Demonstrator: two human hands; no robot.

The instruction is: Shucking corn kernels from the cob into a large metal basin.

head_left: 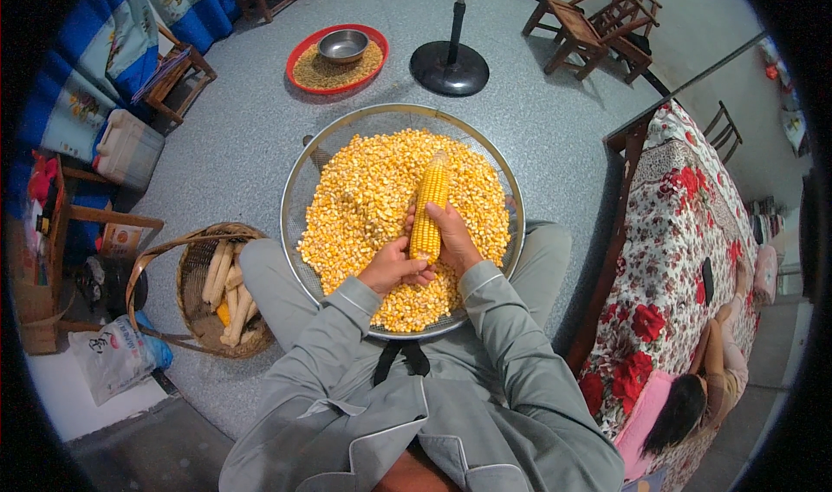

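Note:
A yellow corn cob (pixel 431 202), still full of kernels, is held upright over a wide round metal sieve (pixel 296 189). My right hand (pixel 456 239) wraps round its lower right side, thumb laid along the kernels. At the cob's bottom end, my left hand (pixel 397 265) has its fingers curled against the cob, the thumb pointing toward it. Beneath both hands spreads a thick heap of loose corn kernels (pixel 351 197), filling most of the sieve. The sieve rests between my legs. Part of the left fingers is hidden behind the cob.
Left of my knee stands a wicker basket (pixel 195 297) holding several bare cobs (pixel 234 306). Ahead are a red tray (pixel 295 63) of grain with a metal bowl (pixel 343 46), and a black stand base (pixel 449 67). A person lies on the flowered bed (pixel 667 258) at right.

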